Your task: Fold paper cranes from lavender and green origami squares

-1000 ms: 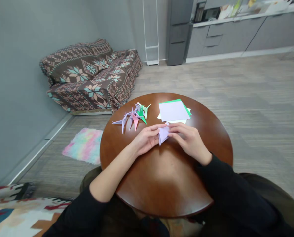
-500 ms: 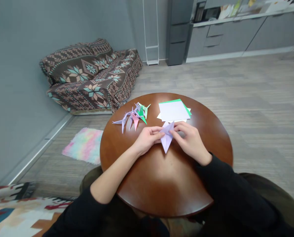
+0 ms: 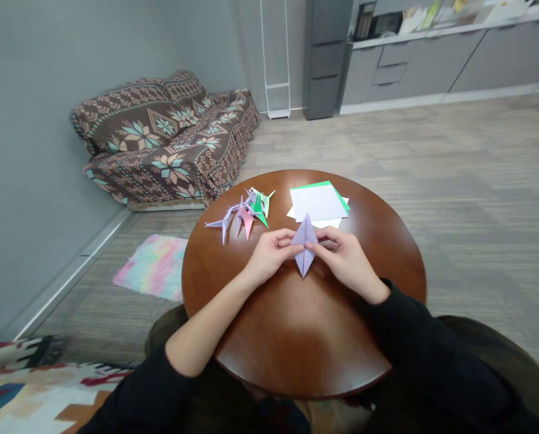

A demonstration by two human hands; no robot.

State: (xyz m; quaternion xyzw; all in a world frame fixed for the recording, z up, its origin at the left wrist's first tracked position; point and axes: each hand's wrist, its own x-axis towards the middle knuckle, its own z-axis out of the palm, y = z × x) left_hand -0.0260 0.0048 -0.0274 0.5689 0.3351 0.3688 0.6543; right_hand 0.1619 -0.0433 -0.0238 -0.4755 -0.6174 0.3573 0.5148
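A lilac folded paper piece (image 3: 304, 247), shaped like a kite with points up and down, is held over the round brown table (image 3: 296, 325). My left hand (image 3: 269, 256) pinches its left side and my right hand (image 3: 348, 259) pinches its right side. Both hands are closed on the paper. Behind them lies a stack of square sheets (image 3: 318, 203), lilac on top with green and white beneath. To the left of the stack sits a cluster of finished paper cranes (image 3: 246, 212) in lilac, pink and green.
A sofa under a patterned brown throw (image 3: 165, 141) stands at the back left by the grey wall. A pastel fluffy rug (image 3: 154, 266) lies on the floor left of the table. Grey cabinets (image 3: 414, 60) line the far wall.
The lilac piece has been turned and opened from a small tilted flap into an upright kite shape held between both hands. The hands stayed in about the same place.
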